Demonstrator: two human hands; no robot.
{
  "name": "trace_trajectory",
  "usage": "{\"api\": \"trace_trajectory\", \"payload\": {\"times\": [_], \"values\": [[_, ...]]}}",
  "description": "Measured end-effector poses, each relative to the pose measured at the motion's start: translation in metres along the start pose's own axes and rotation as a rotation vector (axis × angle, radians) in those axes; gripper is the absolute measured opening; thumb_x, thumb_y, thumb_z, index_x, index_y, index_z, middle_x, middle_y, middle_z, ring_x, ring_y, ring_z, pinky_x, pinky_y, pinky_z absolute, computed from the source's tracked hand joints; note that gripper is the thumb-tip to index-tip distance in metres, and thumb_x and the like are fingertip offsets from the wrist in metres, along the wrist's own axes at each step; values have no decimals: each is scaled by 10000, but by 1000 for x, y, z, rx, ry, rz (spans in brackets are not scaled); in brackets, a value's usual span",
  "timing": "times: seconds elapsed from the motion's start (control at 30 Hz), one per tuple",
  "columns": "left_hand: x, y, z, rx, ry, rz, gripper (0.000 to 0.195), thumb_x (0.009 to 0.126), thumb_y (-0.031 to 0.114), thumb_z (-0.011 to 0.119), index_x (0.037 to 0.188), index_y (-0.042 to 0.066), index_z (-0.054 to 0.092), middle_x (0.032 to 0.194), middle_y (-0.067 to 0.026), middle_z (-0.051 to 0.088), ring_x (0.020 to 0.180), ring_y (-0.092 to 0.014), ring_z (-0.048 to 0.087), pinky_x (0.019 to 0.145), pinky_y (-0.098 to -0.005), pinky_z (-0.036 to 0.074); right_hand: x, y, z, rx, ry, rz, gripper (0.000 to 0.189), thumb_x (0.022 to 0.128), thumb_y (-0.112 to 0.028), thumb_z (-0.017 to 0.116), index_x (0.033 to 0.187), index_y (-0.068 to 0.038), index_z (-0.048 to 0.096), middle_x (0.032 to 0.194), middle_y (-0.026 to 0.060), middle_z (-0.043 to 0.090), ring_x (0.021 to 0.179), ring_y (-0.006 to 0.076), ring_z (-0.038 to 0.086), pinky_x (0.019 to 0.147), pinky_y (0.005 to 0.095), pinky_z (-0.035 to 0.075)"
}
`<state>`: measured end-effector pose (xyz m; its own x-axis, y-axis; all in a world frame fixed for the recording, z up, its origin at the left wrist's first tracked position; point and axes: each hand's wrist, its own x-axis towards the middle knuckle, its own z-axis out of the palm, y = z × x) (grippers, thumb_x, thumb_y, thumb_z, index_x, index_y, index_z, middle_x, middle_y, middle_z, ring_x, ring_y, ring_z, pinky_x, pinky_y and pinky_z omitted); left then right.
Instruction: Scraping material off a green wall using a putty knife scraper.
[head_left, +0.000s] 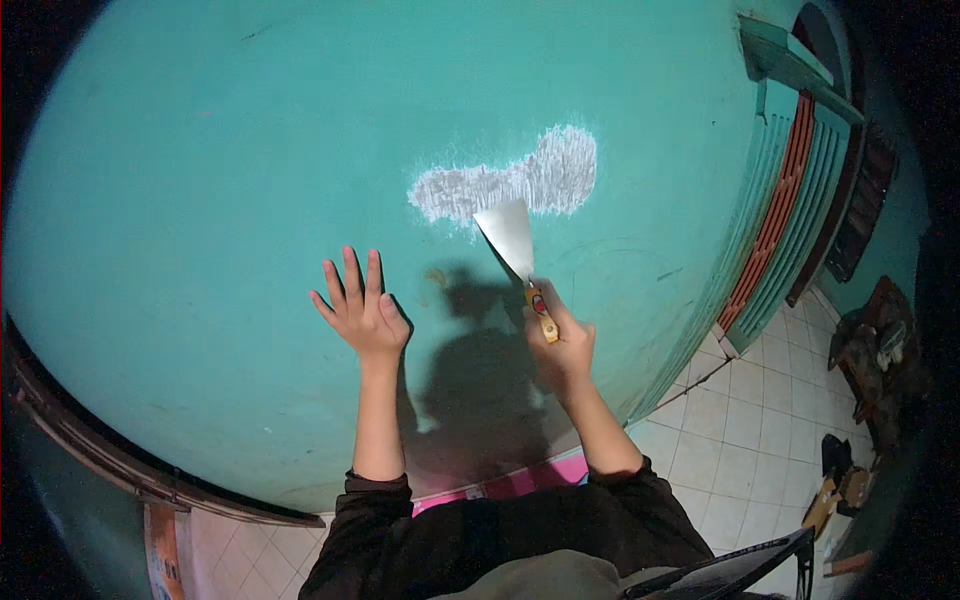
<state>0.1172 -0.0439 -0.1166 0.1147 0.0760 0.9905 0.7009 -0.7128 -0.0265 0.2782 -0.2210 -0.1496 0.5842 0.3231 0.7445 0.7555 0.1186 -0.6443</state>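
Note:
A teal painted wall (225, 187) fills most of the view before me. Its paint is scraped off in an irregular whitish-grey patch (502, 180) with ragged edges. My right hand (562, 337) grips a putty knife (510, 232) by its yellowish wooden handle, which bears a red mark. The wide metal blade points up, its edge at the lower border of the bare patch. To the left and below the patch, my left hand (367, 315) is held up at the wall with its fingers spread, holding nothing. Its palm faces the wall and is hidden.
Pink material (525, 480) lies along the wall's foot. On the right are a ridged teal and reddish-brown door surround (772, 217), a tiled floor (727, 435) and dark objects (877, 352). A dark-edged opening (150, 472) curves at lower left. Eyeglasses (727, 570) intrude at the bottom.

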Motion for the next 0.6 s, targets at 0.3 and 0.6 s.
{"api": "trace_trajectory", "payload": {"times": [0.3, 0.6], "values": [[0, 0, 0, 0, -12, 1, 499, 995, 308, 237, 1340, 138, 554, 1471, -88, 424, 1407, -330, 296, 1149, -515, 30, 8, -3, -3, -53, 12, -32, 357, 793, -175, 692, 1148, -150, 658, 625, 159, 611, 548, 324, 626, 500, 391, 496], [1, -1, -1, -20, 7, 4, 491, 982, 287, 246, 1308, 153, 588, 1461, -61, 441, 1404, -303, 307, 1157, -505, 36, 2, -7, 6, -128, 57, -76, 362, 806, -215, 680, 1167, -203, 650, 602, 150, 607, 518, 319, 620, 485, 396, 489]]}}
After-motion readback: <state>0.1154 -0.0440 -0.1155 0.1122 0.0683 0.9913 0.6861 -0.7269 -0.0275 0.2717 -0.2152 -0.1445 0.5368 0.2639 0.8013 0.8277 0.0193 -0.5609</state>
